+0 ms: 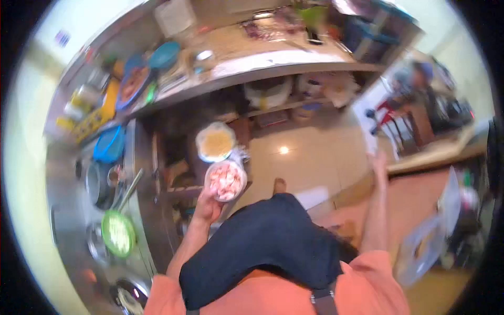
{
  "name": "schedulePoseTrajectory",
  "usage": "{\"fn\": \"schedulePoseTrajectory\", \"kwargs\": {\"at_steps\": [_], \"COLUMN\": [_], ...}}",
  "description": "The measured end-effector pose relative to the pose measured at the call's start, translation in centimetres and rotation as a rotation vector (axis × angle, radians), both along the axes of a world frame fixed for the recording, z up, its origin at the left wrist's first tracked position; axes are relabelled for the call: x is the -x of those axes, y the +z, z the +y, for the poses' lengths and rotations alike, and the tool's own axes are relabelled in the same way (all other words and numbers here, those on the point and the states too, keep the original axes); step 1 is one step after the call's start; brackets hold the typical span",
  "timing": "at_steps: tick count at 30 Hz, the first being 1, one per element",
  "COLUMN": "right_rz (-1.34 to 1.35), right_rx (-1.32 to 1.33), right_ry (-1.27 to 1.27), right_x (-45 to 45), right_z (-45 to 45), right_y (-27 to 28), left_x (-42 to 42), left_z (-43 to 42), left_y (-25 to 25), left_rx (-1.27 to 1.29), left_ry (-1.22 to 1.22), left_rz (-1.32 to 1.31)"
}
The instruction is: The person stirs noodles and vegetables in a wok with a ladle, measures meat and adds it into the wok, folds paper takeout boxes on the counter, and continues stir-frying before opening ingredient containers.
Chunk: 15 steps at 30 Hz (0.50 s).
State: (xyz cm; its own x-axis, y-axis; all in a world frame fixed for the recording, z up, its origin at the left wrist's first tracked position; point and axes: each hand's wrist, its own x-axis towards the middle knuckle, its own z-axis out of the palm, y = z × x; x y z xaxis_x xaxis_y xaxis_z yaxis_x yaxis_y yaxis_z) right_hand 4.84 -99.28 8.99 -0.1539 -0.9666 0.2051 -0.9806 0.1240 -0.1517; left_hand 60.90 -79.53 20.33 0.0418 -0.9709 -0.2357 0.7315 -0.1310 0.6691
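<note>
My left hand (211, 208) is closed on the side of a round bowl (243, 190) filled with pink and white chopped pieces (226, 180) that look like raw meat. Just beyond the bowl is a pale round dish (201, 137) with a yellowish, grainy content (217, 144); what supports it is hidden. A crumpled, whitish plastic-like thing (241, 154) lies beside the two. Out to the right, my right hand (378, 164) is stretched forward close to the edge of a wooden surface (420, 164). Motion blur smears its fingers, and I see no object in it.
At left, a metal counter (63, 181) carries a green basket (105, 239) of pale food, a pot (93, 184) and a blue basin (108, 144). A long cluttered worktop (226, 68) crosses the back above shelves. Tiled floor (304, 144) lies ahead; a cluttered table (401, 207) stands right.
</note>
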Motion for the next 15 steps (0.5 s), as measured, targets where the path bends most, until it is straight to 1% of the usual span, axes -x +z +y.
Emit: {"fn": "schedulePoseTrajectory", "kwargs": {"at_steps": [1,2,3,4,5,7,9,11,13,15], "right_rz": [-0.347,-0.222,0.168,-0.049,0.111,0.133,0.117,0.098,0.079,0.034], "right_rx": [0.014,-0.034,-0.33,-0.516,-0.729,-0.888,-0.965,-1.033,-1.094,-1.132], "right_ry": [-0.086,-0.091,-0.07,0.103,-0.002,-0.064,-0.06,-0.008,0.027,0.042], "right_x": [2.0,6.8,12.5,25.0,23.9,20.0,17.6,15.4,13.1,10.0], "right_z": [-1.7,-3.8,-5.4,-7.2,-4.0,-1.5,0.5,1.3,2.4,1.3], "right_y": [2.2,0.3,-3.1,-12.7,-8.9,-5.8,-4.4,-3.8,-3.4,-3.1], "left_x": [-1.2,-1.3,-1.7,-2.4,-3.3,-5.0,-5.8,-6.9,-7.8,-8.8], "left_z": [-0.2,-0.8,-1.8,-2.4,-2.9,-3.3,-2.6,-2.6,-2.0,-1.4], "left_y": [-1.6,-1.8,-1.9,-2.1,-2.6,-3.2,-4.2,-4.8,-6.2,-7.0], "left_rx": [-0.073,-0.095,-0.111,-0.118,-0.126,-0.147,-0.176,-0.166,-0.165,-0.147], "left_ry": [0.021,0.103,0.167,0.209,0.258,0.325,0.505,0.512,0.64,0.648], "left_rz": [0.013,-0.031,-0.072,-0.08,-0.094,-0.099,-0.136,-0.128,-0.155,-0.154]}}
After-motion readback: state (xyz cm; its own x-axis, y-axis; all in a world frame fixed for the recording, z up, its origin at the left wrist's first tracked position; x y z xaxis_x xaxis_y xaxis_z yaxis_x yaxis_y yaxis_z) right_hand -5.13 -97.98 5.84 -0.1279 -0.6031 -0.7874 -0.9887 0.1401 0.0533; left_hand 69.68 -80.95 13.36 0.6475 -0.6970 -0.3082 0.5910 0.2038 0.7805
